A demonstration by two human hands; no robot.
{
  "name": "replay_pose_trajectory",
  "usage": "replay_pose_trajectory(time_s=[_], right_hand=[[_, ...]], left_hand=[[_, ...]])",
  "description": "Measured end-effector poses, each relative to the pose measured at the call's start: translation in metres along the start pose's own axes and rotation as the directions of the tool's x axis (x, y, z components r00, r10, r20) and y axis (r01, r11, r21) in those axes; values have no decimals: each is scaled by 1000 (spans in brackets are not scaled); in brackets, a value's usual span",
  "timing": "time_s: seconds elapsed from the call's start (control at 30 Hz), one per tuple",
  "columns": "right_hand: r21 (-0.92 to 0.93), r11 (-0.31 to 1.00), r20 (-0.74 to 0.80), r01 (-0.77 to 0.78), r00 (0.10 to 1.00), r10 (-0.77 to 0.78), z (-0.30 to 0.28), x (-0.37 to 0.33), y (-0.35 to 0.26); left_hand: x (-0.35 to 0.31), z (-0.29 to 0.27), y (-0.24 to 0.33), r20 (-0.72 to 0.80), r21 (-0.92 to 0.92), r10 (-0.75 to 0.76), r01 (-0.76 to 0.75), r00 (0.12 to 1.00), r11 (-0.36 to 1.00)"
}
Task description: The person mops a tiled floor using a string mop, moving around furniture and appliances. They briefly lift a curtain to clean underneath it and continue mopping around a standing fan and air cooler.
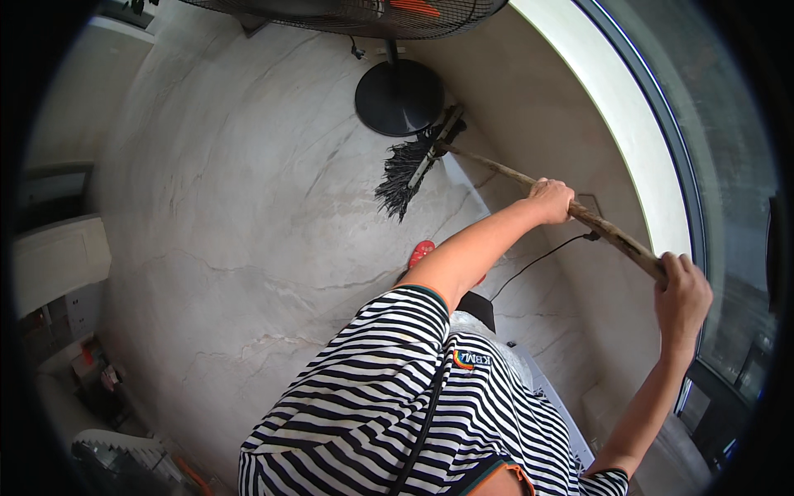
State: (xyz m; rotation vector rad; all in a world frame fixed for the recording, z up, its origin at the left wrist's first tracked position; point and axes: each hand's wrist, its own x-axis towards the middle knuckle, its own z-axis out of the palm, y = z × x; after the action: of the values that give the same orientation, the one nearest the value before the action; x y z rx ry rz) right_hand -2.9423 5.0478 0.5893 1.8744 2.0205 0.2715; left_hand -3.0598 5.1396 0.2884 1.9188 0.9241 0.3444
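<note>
A mop with a long wooden handle (614, 235) slants from the right side toward the far middle of the floor. Dark, stringy strands make up its head (402, 176), fixed to a pale bar and spread on the floor. My left hand (552, 202) is wrapped round the handle partway down. Higher up, my right hand (685, 298) grips the handle near its upper end, close to the window side. The handle's tip is hidden by that hand.
A standing fan's round black base (399, 99) is right behind the mop head, its caged front (347, 15) above. A black cord (536, 266) runs to the right wall (529, 107). A red shoe (420, 251) shows on the marbled floor (240, 215). A window (703, 165) lines the right.
</note>
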Motion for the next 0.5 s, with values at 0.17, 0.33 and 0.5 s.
replay_pose_trajectory(time_s=[0.17,0.33,0.5], right_hand=[[25,996,-90,80,993,-78,-5,67,61],[136,965,-49,223,975,-219,1,142,76],[276,920,15,280,955,-295,7,148,76]], left_hand=[[31,-3,0,-136,-134,86,-104,987,985],[43,-25,-8,-188,-116,-168,149,968,982],[24,-26,-9,-170,-144,-235,212,957,967]])
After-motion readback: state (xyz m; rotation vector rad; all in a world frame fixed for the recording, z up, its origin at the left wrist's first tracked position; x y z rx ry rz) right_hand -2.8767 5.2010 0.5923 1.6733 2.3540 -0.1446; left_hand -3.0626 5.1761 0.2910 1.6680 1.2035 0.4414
